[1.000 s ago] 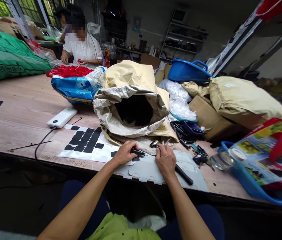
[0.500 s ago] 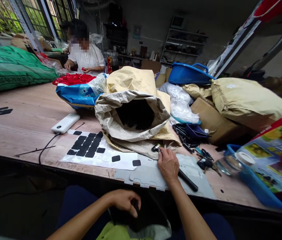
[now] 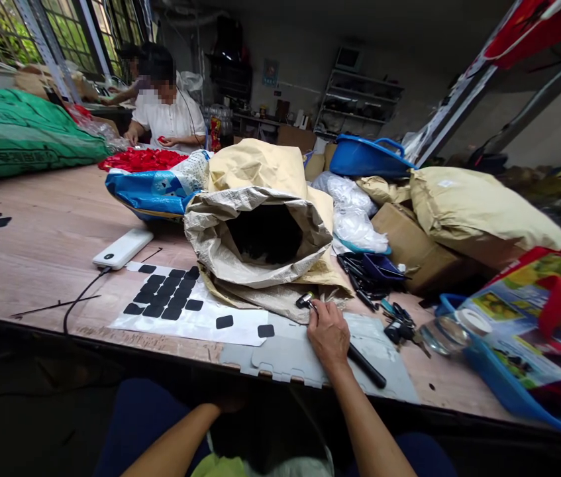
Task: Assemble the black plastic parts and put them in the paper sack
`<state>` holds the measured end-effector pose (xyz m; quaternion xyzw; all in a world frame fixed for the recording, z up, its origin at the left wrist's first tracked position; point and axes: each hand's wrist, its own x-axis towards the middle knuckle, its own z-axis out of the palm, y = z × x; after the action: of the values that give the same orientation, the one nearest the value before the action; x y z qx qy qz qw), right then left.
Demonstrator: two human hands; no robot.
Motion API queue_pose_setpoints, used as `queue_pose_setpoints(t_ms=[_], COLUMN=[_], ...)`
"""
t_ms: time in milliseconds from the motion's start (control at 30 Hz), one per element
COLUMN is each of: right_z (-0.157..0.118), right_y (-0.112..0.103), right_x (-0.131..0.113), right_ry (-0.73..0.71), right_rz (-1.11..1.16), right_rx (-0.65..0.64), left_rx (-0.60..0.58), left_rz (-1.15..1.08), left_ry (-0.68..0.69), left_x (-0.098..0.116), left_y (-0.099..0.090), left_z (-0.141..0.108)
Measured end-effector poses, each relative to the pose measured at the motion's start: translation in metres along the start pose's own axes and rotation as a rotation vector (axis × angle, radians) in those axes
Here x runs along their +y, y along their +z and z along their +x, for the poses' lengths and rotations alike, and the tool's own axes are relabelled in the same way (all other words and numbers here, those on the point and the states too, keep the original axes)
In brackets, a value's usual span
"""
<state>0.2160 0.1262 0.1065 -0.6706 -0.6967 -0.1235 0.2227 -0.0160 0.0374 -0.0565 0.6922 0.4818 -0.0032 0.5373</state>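
Observation:
My right hand (image 3: 328, 334) is closed over a small hammer (image 3: 367, 366) lying slantwise on a grey sheet (image 3: 285, 351) at the table's front edge. The hammer's head points toward the sack and its black handle sticks out behind my palm. Below the table edge, my left hand (image 3: 233, 399) reaches into a dark space over my lap; its fingers are lost in shadow. Black rounded pads (image 3: 175, 291) lie in rows on white paper (image 3: 230, 336) to the left, with a few set apart. A paper sack (image 3: 210, 248) lies behind with its dark mouth facing me.
A white power bank (image 3: 124, 248) with a cable lies at left. Rightward are black tools (image 3: 359, 278), keys (image 3: 399, 324), a clear jar (image 3: 445, 334) and a blue basin (image 3: 489, 377) holding a colourful bag. Across the table, a person (image 3: 168, 116) sits by red pieces (image 3: 141, 159).
My left hand has dropped lower and further under the table edge, into shadow. My right hand stays on the hammer. The view has shifted slightly.

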Motion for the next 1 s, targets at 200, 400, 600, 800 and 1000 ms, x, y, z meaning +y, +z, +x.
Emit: queue_pose_setpoints(t_ms=[200, 400, 600, 800, 1000], right_z=[0.000, 0.001, 0.001, 0.001, 0.001], right_y=[0.001, 0.001, 0.002, 0.000, 0.002], right_x=[-0.001, 0.000, 0.002, 0.001, 0.000], right_ry=[0.000, 0.002, 0.018, 0.026, 0.023], right_rz=[-0.005, 0.001, 0.013, 0.022, 0.021], right_rx=[-0.004, -0.006, -0.018, -0.028, -0.025], left_rx=[-0.552, 0.216, 0.972, 0.952, 1.045], left_rz=[0.013, -0.183, 0.406, 0.430, 0.240], left_ry=[0.266, 0.441, -0.117, -0.195, 0.355], left_x=[0.091, 0.175, 0.182, 0.174, 0.164], left_y=[-0.062, -0.225, -0.279, -0.277, -0.230], left_z=[-0.051, -0.052, 0.029, 0.030, -0.027])
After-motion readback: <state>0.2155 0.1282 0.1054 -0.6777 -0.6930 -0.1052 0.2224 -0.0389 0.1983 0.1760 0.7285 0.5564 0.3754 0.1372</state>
